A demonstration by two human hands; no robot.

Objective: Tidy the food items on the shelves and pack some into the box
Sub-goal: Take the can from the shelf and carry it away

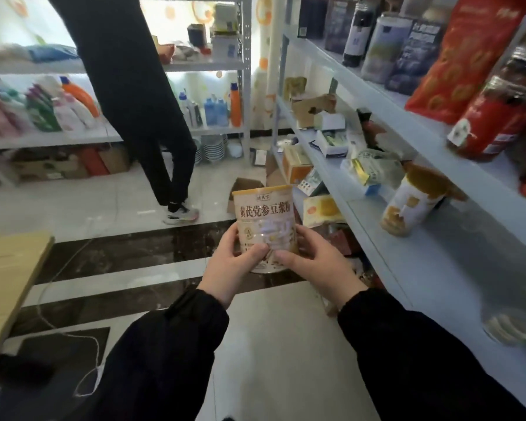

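1. Through the head camera I look down at a cream and gold can [263,220] with Chinese lettering. It is held upright in mid-air at the centre of the view, above the tiled floor and just left of the shelving.
2. The left hand [234,262] grips the can's left side. Its fingers curl round behind the can and its thumb lies across the lower front.
3. The right hand [313,262] grips the can's right side in the same way, fingers wrapped behind and thumb pressed on the lower front, close to the left thumb.
4. Both arms wear dark sleeves.
5. On the right, white metal shelving [438,284] runs from near to far.
6. A second can [407,205] of similar colours stands on the middle shelf. Small boxes and packets lie scattered farther along it.
7. The upper shelf holds a tall red pouch [465,56] with dark bottles and jars beside it. Their labels are too blurred to read.
8. On the floor just beyond the held can lies a cardboard box [243,189], partly hidden behind it.
9. At far left, another person [140,101] in black stands before a far rack of detergent bottles [234,104].
10. At near left I see the corner of a pale wooden tabletop [6,284]. A white cable [88,360] trails across the floor.
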